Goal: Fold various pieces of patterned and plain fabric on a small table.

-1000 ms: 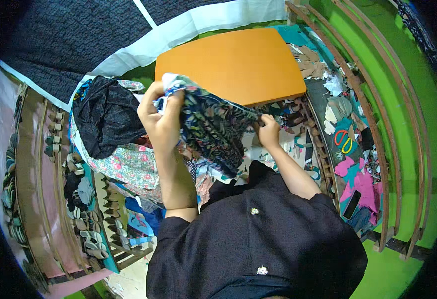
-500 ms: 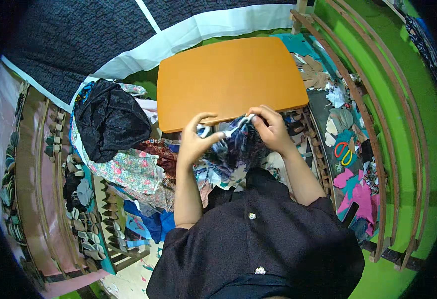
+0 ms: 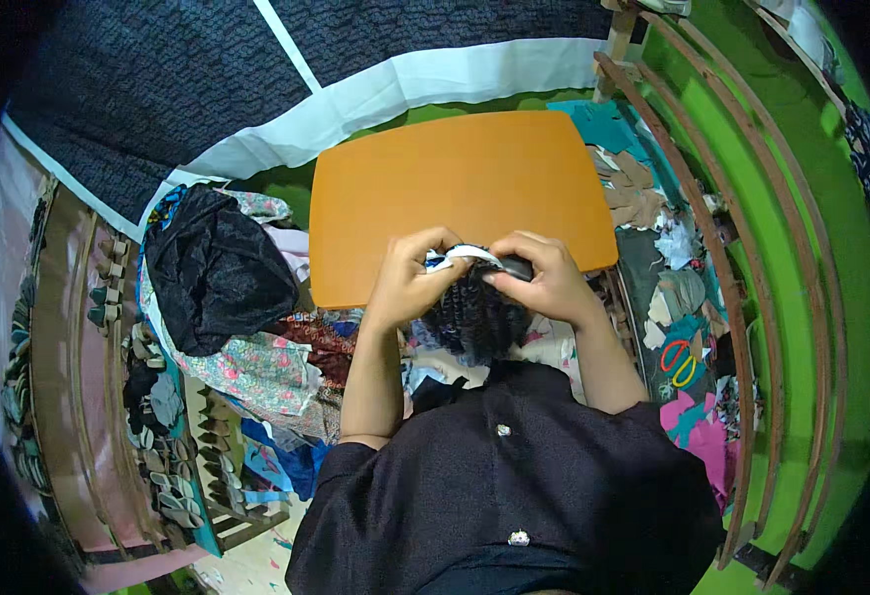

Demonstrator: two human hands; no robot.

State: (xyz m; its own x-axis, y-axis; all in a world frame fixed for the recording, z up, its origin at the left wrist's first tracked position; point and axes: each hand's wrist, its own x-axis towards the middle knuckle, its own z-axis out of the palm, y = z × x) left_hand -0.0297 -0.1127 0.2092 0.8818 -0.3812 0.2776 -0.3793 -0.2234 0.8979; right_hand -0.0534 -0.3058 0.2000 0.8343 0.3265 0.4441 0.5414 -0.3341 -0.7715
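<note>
Pinching the white edge (image 3: 474, 254) of a dark gathered cloth (image 3: 474, 322), the fingers (image 3: 526, 245) of both hands curl inward toward each other. The left hand (image 3: 405, 283) grasps the edge at one end, thumb pressed to it; the right hand (image 3: 557, 293) grips it at the other, where a dark fold (image 3: 517, 268) shows by its thumb. Between the fingers the white strip bows upward, and the body of the cloth hangs below them, bunched, toward the wearer's black shirt (image 3: 504, 466).

Just beyond the fingers spreads an orange tabletop (image 3: 455, 178); whether they touch its near side, I cannot tell. To the left of the fingers, a crumpled black cloth (image 3: 219, 273) lies over a pale floral cloth (image 3: 251, 375), with a dark red patterned cloth (image 3: 328, 347) nearer to them. Well apart, farther left, shoe-like pieces (image 3: 174, 481) line a rack. To the right of the fingers, past the tabletop, lie scissors (image 3: 686, 369) with red and yellow handles, pink scraps (image 3: 702, 441) nearer the wearer and tan pieces (image 3: 633, 188) farther off. Wooden rails (image 3: 742, 297) curve beyond these.
</note>
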